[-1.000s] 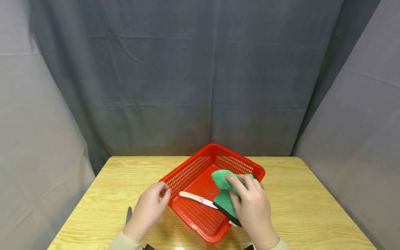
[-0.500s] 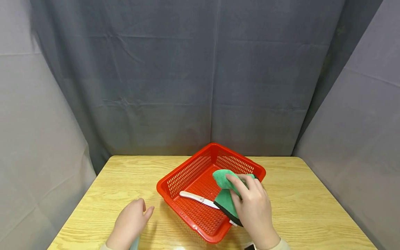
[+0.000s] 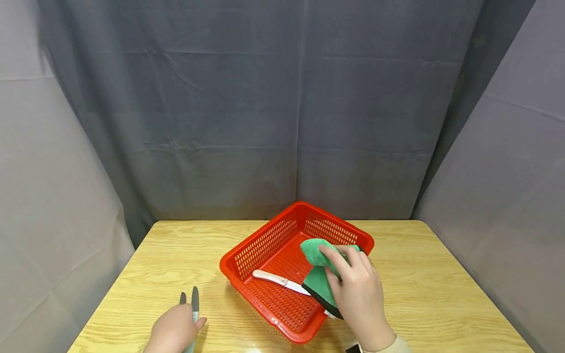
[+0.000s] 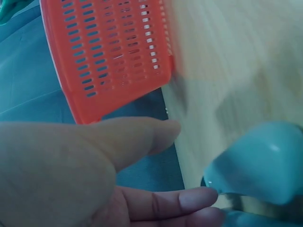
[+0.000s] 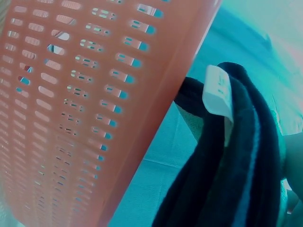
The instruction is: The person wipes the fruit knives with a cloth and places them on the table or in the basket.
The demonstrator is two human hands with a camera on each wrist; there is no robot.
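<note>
In the head view my left hand (image 3: 174, 328) is low at the left beside two knives. One has a grey blade (image 3: 195, 298) and a pale teal handle; the other shows only its dark blade tip (image 3: 183, 298) beyond the hand. In the left wrist view the fingers lie extended against or right by a teal handle (image 4: 260, 163), the thumb well apart. My right hand (image 3: 358, 289) grips a bunched green cloth (image 3: 319, 283) with black edging over the near right side of the red basket (image 3: 251, 247). A white-handled knife (image 3: 270, 277) lies inside, its blade tip near the cloth.
The perforated basket stands at an angle on the wooden table (image 3: 441, 294). Grey curtain (image 3: 229, 122) rises behind the table's far edge, and pale cloth panels (image 3: 499, 162) flank both sides. A white tag (image 5: 218, 90) sticks out from the cloth's black edge.
My left hand has left the basket's left rim and moved down and left to the teal-handled knives. The right hand stays put with the green cloth.
</note>
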